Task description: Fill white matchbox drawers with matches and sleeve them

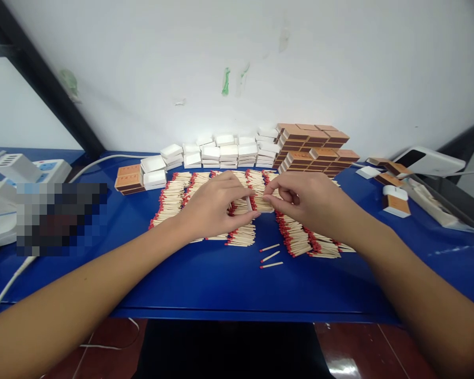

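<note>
Tray (249, 203) of matches (264, 205) held in left hand (217, 204), partly hidden; right hand (303, 193) pinched narrow at one end, contents unclear.

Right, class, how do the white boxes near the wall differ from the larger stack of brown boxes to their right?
Colour: the white boxes are plain; the brown boxes have dark sides.
Arrangement: the white boxes spread along a longer row; the brown boxes form a compact block.
Shared: both are stacked on the blue table, behind the matches.
</note>
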A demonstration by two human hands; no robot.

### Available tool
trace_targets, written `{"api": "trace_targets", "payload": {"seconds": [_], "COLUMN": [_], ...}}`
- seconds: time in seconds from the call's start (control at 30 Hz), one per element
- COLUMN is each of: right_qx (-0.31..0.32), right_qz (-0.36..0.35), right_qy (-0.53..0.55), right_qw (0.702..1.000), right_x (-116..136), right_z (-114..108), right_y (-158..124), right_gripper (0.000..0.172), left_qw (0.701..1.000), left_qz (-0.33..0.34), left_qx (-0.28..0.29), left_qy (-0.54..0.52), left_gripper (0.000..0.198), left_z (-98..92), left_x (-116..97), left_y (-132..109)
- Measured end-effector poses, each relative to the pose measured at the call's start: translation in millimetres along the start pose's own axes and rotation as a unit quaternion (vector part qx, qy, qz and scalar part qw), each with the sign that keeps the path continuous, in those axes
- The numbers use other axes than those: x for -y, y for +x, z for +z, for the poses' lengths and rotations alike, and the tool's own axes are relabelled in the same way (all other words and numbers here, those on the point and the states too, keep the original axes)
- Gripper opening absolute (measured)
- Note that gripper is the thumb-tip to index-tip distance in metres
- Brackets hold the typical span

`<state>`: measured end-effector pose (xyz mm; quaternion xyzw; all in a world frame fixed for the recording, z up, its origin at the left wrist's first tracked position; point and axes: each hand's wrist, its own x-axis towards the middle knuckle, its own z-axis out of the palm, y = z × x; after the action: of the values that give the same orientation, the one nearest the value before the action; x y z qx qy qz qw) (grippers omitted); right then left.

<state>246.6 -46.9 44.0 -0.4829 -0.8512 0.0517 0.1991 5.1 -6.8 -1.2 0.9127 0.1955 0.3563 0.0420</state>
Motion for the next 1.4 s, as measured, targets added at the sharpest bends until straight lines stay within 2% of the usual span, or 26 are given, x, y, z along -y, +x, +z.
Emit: {"api": "trace_targets", "payload": {"seconds": [0.3, 0.47, 0.63, 0.83, 1.1, 1.4], "right_qx": [0.017, 0.041, 0.005, 0.026, 0.012, -0.004], "right_qz": [-0.007, 0.0, 0.011, 0.001, -0.034, -0.01], "right_qy": [-0.009, -0.007, -0.007, -0.013, -0.014, -0.026], "right_qw": [1.0, 0.999, 1.0, 1.0, 0.999, 1.0], "right_x": [-3, -5, -5, -7, -12, -13], "right_z": [-9, -8, -7, -9, -3, -5], "right_y": [-1, -1, 0, 1, 0, 0], "right_gripper": [0.022, 0.019, 0.017, 0.023, 0.021, 0.022], "left_qw": [1.0, 1.0, 1.0, 1.0, 1.0, 0.999], "left_qz": [-0.012, -0.006, -0.008, -0.003, -0.012, -0.005], "left_qx": [-0.015, -0.014, -0.011, -0.013, -0.007, -0.03], "left_qy": [-0.005, -0.006, -0.005, -0.007, -0.023, -0.022], "left_gripper": [0.027, 0.027, 0.028, 0.028, 0.028, 0.031], "left_z": [0.6, 0.8, 0.4, 0.4, 0.9, 0.2], "left_x": [-1, -1, -1, -1, -2, -4], "left_y": [0, 0, 0, -1, 0, 0]}}
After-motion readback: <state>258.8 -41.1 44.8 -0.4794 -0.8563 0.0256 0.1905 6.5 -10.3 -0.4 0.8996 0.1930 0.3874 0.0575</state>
